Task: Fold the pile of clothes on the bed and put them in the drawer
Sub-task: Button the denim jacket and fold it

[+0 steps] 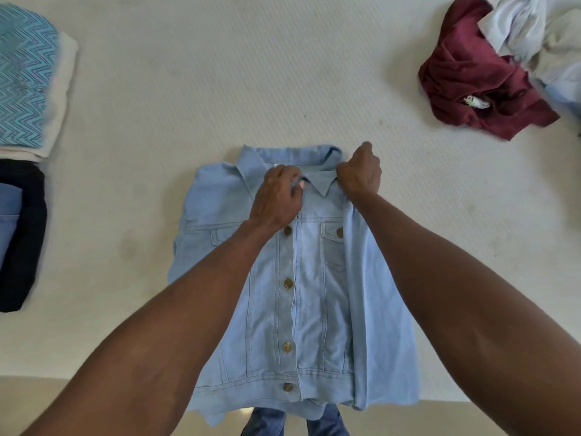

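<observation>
A light blue denim jacket [314, 278] lies front side up on the white bed [220, 89], buttoned, collar pointing away from me. Its right sleeve is folded in over the front; its hem hangs over the near bed edge. My left hand [278, 196] pinches the fabric at the top of the button placket, just under the collar. My right hand [360, 171] grips the right end of the collar near the shoulder. An unfolded pile lies at the far right: a maroon garment [471, 80] with white and pale blue clothes [534, 33] on it.
At the left edge sit folded items: a teal zigzag-patterned piece [22, 77] on a cream one [59, 99], and nearer me a black garment [28, 234] over a blue one [8, 221]. My jeans-clad legs [295, 421] show below the bed edge.
</observation>
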The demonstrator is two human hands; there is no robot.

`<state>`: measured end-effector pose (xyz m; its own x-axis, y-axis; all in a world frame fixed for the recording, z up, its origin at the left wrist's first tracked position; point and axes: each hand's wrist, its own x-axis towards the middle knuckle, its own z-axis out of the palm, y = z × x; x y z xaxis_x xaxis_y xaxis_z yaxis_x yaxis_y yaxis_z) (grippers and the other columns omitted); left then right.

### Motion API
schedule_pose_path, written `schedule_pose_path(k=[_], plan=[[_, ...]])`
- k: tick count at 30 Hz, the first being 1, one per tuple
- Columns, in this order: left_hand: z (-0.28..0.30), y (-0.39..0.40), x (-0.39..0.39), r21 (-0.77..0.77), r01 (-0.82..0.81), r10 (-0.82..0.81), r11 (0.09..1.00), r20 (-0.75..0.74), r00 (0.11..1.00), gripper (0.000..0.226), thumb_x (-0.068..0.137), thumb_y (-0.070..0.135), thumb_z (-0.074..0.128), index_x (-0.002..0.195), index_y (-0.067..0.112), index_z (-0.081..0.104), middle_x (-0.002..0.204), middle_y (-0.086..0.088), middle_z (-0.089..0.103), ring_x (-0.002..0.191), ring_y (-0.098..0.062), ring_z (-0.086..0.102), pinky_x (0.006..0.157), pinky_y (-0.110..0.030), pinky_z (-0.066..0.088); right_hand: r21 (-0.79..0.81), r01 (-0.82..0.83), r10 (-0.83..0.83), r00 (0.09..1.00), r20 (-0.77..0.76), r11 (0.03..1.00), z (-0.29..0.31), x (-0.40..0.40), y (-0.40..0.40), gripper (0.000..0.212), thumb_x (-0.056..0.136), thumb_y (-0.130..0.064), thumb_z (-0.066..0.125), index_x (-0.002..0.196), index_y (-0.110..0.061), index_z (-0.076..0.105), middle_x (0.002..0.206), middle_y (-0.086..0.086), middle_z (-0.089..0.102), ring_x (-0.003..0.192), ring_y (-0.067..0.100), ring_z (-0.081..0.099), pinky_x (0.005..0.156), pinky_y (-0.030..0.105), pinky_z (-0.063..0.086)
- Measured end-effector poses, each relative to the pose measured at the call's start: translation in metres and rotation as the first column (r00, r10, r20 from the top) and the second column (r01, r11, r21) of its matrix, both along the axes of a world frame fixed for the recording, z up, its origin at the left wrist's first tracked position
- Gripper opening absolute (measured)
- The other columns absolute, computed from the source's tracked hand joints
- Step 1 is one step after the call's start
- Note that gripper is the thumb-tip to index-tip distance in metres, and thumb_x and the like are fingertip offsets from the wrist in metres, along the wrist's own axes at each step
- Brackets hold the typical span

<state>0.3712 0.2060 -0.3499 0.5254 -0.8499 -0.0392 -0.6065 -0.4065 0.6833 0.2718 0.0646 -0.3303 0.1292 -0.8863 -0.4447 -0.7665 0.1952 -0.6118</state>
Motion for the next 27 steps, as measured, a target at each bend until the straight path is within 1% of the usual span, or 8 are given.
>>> schedule_pose_path(k=[5, 8, 10, 13, 18, 22, 24, 27], plan=[[-0.001, 0.001, 0.023, 0.144, -0.184, 0.181, 0.972, 0.032, 0.983, 0.033, 0.097, 0.019, 0.053, 0.126, 0.005, 0.06, 0.129, -0.01, 0.055, 0.123, -0.026, 0.05, 0.099, -0.038, 0.044, -0.232, -0.107, 0.066, 0.982, -0.176, 0.967, 0.0, -0.019, -0.005, 0.028, 0.096, -0.005, 0.046, 0.124, -0.004, 0.052, 0.119, 0.014, 0.058, 0.104, 0.029, 0.06, 0.075, 0.031, 0.04], [0.005, 0.005, 0.021, 0.05, -0.001, -0.017, 0.999, 0.368, 0.93, 0.04, 0.09, 0.012, 0.054, 0.129, 0.006, 0.058, 0.132, -0.014, 0.053, 0.123, -0.032, 0.048, 0.098, -0.045, 0.04, -0.402, -0.461, 0.431, 0.887, -0.166, 0.791, -0.005, -0.023, 0.008, 0.03, 0.099, -0.018, 0.047, 0.125, -0.012, 0.061, 0.119, 0.013, 0.054, 0.102, 0.029, 0.054, 0.083, 0.037, 0.044], [0.007, -0.002, 0.025, 0.004, 0.014, -0.014, 1.0, 0.454, 0.891, 0.038, 0.089, 0.014, 0.048, 0.123, 0.005, 0.062, 0.129, -0.015, 0.056, 0.121, -0.033, 0.049, 0.1, -0.046, 0.038, -0.417, -0.485, 0.454, 0.873, -0.178, 0.769, -0.008, -0.022, 0.01, 0.029, 0.099, -0.021, 0.047, 0.116, -0.008, 0.067, 0.116, 0.012, 0.054, 0.104, 0.029, 0.052, 0.089, 0.041, 0.044], [0.009, -0.016, 0.051, 0.031, -0.174, 0.154, 0.984, 0.338, 0.928, 0.032, 0.095, 0.011, 0.048, 0.122, 0.004, 0.064, 0.126, -0.014, 0.061, 0.124, -0.032, 0.05, 0.107, -0.041, 0.031, -0.453, -0.31, 0.312, 0.947, -0.074, 0.836, 0.001, -0.01, -0.001, 0.035, 0.1, -0.033, 0.05, 0.11, -0.005, 0.068, 0.118, 0.009, 0.057, 0.109, 0.026, 0.053, 0.095, 0.041, 0.041], [0.008, -0.036, 0.094, 0.46, -0.267, 0.189, 0.847, 0.209, 0.959, 0.029, 0.093, 0.023, 0.061, 0.118, 0.008, 0.065, 0.125, -0.013, 0.061, 0.118, -0.032, 0.054, 0.102, -0.043, 0.037, -0.283, -0.712, 0.586, 0.695, -0.417, 0.643, 0.0, 0.012, -0.024, 0.023, 0.09, -0.014, 0.052, 0.103, -0.004, 0.069, 0.117, 0.013, 0.054, 0.112, 0.031, 0.047, 0.094, 0.037, 0.032], [0.005, -0.025, 0.098, 0.327, -0.323, 0.327, 0.888, 0.046, 0.944, 0.009, 0.092, 0.011, 0.058, 0.096, 0.008, 0.066, 0.107, -0.01, 0.068, 0.1, -0.029, 0.062, 0.085, -0.038, 0.05, -0.226, -0.569, 0.527, 0.821, -0.22, 0.791, 0.005, 0.015, -0.029, 0.029, 0.087, -0.001, 0.046, 0.103, -0.002, 0.071, 0.115, 0.014, 0.062, 0.11, 0.03, 0.054, 0.089, 0.034, 0.037], [0.006, -0.018, 0.1, 0.254, -0.347, 0.368, 0.903, -0.039, 0.929, 0.006, 0.094, 0.012, 0.057, 0.095, 0.011, 0.062, 0.101, -0.008, 0.068, 0.093, -0.027, 0.062, 0.075, -0.033, 0.045, -0.09, -0.392, 0.395, 0.918, 0.02, 0.915, 0.011, 0.014, -0.032, 0.034, 0.087, 0.003, 0.041, 0.107, -0.002, 0.067, 0.11, 0.012, 0.062, 0.102, 0.024, 0.057, 0.078, 0.028, 0.041], [0.006, -0.014, 0.106, 0.162, -0.406, 0.426, 0.899, -0.113, 0.898, 0.009, 0.097, 0.017, 0.055, 0.102, 0.01, 0.058, 0.1, -0.006, 0.068, 0.094, -0.029, 0.063, 0.071, -0.03, 0.041, 0.104, -0.218, 0.208, 0.973, 0.099, 0.97, 0.013, 0.019, -0.037, 0.033, 0.092, 0.0, 0.037, 0.12, -0.002, 0.054, 0.103, 0.009, 0.051, 0.093, 0.019, 0.048, 0.071, 0.027, 0.038]])
